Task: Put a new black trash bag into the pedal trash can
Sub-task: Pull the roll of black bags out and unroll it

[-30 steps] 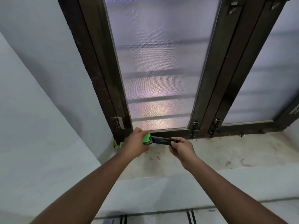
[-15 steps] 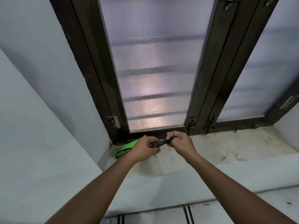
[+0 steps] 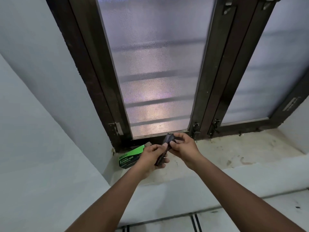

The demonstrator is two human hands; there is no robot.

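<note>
Head view. The folded black plastic trash bag (image 3: 164,149) is held above the stained pale stone window sill (image 3: 234,151), between both hands. The left hand (image 3: 153,156) has its fingers curled under the lower end of the bag, with the thumb pressed on top. The right hand (image 3: 181,146) pinches the upper end between thumb and fingertips; its remaining fingers are bent. The bag is a compact, tightly folded strip and is not yet opened out. The green cardboard garbage-bag box (image 3: 129,157) lies on the sill just left of the left hand, against the dark wooden window frame (image 3: 93,81). The pedal trash can is not in view.

Risks, as judged from this position:
- Thin film may tear if the two ends are pulled apart before the folds are released.
- Layers may cling together, so the mouth of the bag may be hard to locate.
- A slipped pinch would drop the bag onto the soiled sill.
</note>
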